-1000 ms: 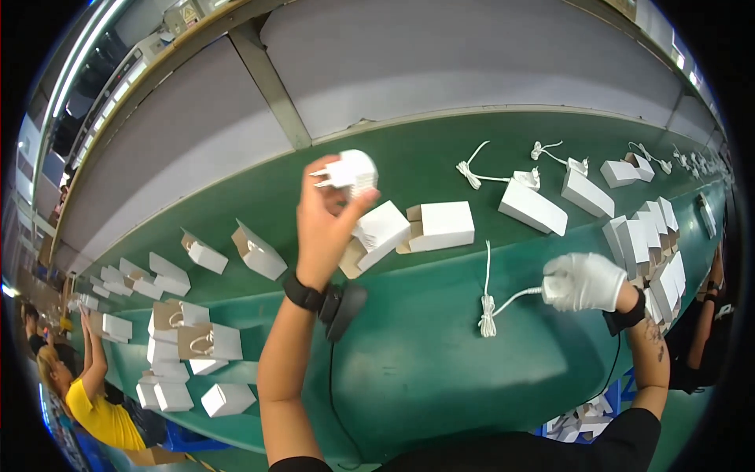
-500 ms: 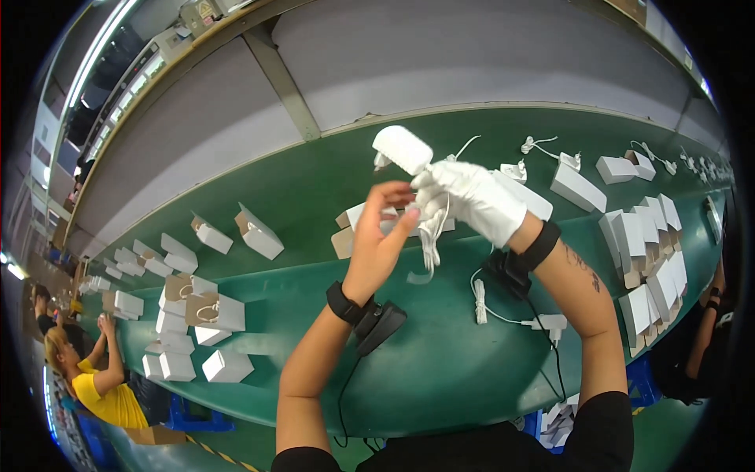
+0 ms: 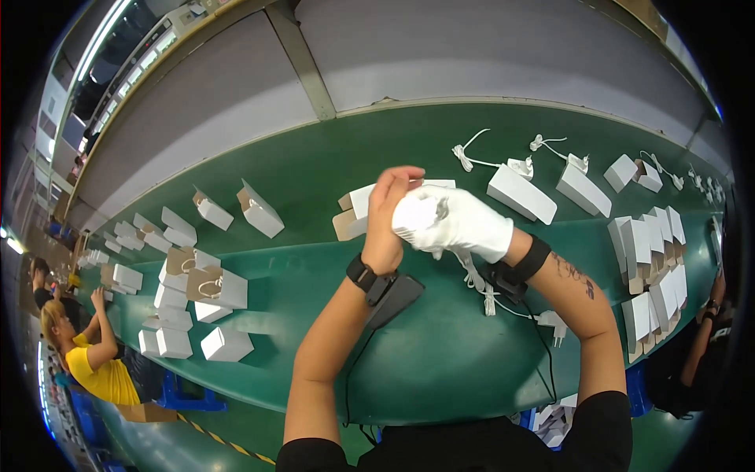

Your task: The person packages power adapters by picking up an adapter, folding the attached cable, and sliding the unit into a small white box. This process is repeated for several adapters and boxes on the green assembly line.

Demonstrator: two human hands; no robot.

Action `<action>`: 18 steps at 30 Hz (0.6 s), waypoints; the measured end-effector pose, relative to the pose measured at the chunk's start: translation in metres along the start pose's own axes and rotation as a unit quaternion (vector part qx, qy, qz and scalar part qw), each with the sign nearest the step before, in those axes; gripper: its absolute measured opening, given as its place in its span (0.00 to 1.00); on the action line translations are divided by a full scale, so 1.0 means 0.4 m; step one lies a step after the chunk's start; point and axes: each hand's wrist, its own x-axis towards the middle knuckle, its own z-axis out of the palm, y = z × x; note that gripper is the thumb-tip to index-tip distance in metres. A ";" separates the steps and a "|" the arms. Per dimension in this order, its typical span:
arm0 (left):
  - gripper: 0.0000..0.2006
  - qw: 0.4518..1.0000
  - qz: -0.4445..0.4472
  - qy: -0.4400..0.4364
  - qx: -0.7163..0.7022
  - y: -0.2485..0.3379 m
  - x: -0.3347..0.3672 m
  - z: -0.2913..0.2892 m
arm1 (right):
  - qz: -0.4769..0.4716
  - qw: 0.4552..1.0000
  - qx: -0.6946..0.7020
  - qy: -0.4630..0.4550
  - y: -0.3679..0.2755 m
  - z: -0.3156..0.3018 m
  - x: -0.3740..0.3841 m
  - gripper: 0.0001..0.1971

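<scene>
A white power adapter (image 3: 415,214) is held between my two hands above the middle of the green table. My right hand (image 3: 465,223), in a white glove, closes around it from the right. My bare left hand (image 3: 385,224) presses against its left side, the fingers bent over the top; the thumb is hidden. White cable (image 3: 469,271) hangs beneath the glove. Just behind my left hand lies an open white box (image 3: 358,206), partly covered. Another white adapter (image 3: 552,321), with a bundled cable, rests on the table near my right forearm.
Open white boxes (image 3: 222,293) stand in groups at left; more boxes (image 3: 659,295) are packed at right. Along the back lie closed boxes (image 3: 521,194) and corded adapters (image 3: 521,167). A person in yellow (image 3: 102,374) sits at left. Another person's arm (image 3: 700,346) shows at right.
The adapter has come down and turned so that its end faces me. My left hand has moved from the cable up against the adapter. The hanging cable has swung lower right.
</scene>
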 end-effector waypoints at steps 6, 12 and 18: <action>0.17 0.937 0.192 0.245 0.161 0.033 -0.072 -0.043 | 0.036 0.997 0.041 0.053 -0.009 -0.017 0.048 0.17; 0.29 0.905 -0.283 -0.208 -0.238 -0.012 -0.188 0.030 | -0.045 0.982 0.177 0.045 -0.036 -0.017 0.116 0.18; 0.38 0.886 -0.208 0.188 -0.368 -0.058 -0.026 -0.003 | -0.011 0.973 0.228 0.039 -0.030 -0.001 0.059 0.23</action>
